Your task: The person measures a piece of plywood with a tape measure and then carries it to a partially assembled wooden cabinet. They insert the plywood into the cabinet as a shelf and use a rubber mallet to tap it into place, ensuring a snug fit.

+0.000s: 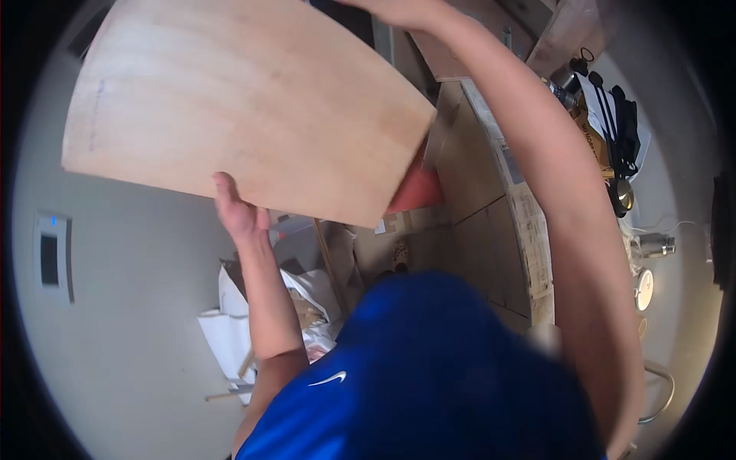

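A broad sheet of pale plywood (238, 100) fills the picture from nine o'clock round to one o'clock, raised in the air and tilted, its near corner pointing down toward the centre. Beneath it, at six o'clock, the person's blue shirt (429, 376) takes up the lower middle. A grey wall (130, 307) spreads across seven to nine o'clock, with a small wall panel (52, 259) set in it at nine. A wooden bench (475, 192) of boards runs from the centre toward one o'clock, edged with printed paper strips. At three o'clock, black cords and tools (621, 130) hang against the wall, with small metal cans (652, 245) just below them. At seven o'clock from centre lies a heap of white bags and paper (230, 322). A red piece (418, 188) shows just under the plywood's near corner. The left hand (238, 211) presses up against the sheet's lower edge, thumb raised beside it, fingers hidden behind the wood. The right hand (399, 11) meets the sheet's top edge at twelve o'clock; its fingers are cut off there, so I cannot tell how they grip.
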The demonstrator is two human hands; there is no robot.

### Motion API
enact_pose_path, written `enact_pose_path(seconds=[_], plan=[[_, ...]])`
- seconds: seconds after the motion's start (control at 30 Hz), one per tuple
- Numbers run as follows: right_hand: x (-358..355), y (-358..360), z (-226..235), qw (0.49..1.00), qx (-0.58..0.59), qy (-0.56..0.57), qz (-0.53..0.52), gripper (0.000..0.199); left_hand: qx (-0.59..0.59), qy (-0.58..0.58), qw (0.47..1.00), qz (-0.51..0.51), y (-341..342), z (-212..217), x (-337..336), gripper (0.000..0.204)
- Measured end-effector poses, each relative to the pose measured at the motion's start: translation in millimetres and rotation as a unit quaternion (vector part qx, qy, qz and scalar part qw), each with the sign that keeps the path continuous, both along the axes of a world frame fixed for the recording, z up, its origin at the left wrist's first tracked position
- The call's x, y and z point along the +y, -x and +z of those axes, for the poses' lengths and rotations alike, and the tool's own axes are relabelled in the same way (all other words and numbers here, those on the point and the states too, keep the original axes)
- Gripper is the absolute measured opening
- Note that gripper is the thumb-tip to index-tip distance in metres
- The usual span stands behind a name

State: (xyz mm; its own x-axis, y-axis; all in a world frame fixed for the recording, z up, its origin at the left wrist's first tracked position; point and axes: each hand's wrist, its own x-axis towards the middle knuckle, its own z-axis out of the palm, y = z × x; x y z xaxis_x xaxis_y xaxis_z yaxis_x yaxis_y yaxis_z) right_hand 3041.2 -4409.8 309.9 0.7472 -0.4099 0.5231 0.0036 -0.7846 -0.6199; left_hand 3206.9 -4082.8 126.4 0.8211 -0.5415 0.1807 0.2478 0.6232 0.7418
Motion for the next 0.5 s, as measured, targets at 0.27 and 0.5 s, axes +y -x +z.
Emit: enact_pose_path(seconds=[0.27, 0.5], plan=[[-166, 80, -207, 0.944, -0.064, -0.322, -0.020, 0.039, 0.013, -0.075, 0.994, 0.075, -153, 70, -155, 0.073], [-182, 94, -325, 0.902, 0.051, -0.381, -0.196, 0.032, -0.009, -0.073, 0.995, 0.074, -234, 74, -318, 0.071]])
